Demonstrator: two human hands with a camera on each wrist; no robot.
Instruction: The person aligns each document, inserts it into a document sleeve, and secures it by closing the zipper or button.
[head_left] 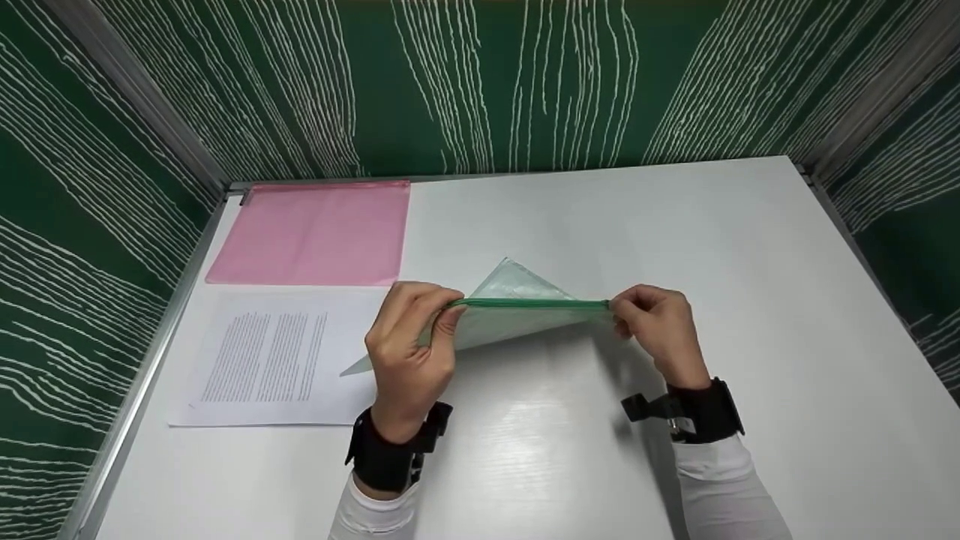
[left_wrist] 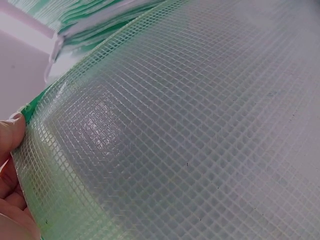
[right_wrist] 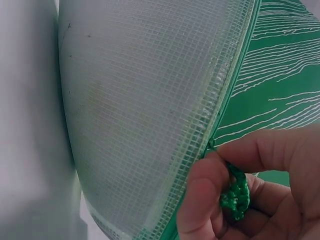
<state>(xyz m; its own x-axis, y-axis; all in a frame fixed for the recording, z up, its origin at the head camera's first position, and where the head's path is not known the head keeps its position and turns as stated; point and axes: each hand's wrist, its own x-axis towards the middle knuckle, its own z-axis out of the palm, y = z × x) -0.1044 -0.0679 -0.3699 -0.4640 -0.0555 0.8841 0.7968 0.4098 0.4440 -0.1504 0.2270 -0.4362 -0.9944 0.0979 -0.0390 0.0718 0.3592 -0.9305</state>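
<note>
A translucent green mesh zipper pouch [head_left: 517,326] is held up between both hands, its green zipper edge [head_left: 536,303] stretched straight across the head view. At that edge's left end, my left hand [head_left: 412,337] pinches it between thumb and fingers. My right hand [head_left: 660,322] pinches the right end, where a small green looped cord [right_wrist: 237,197] hangs among the fingers in the right wrist view. Below the zipper the pouch's mesh side [left_wrist: 180,130] bulges, filling most of the left wrist view. One pale corner of it points up behind the zipper, another down to the left.
A pink mesh zipper pouch [head_left: 322,240] lies flat at the white table's back left. In front of it are printed paper sheets [head_left: 277,360], partly behind the left hand. Green walls with white lines [head_left: 435,90] enclose the table [head_left: 787,337] at the back and sides.
</note>
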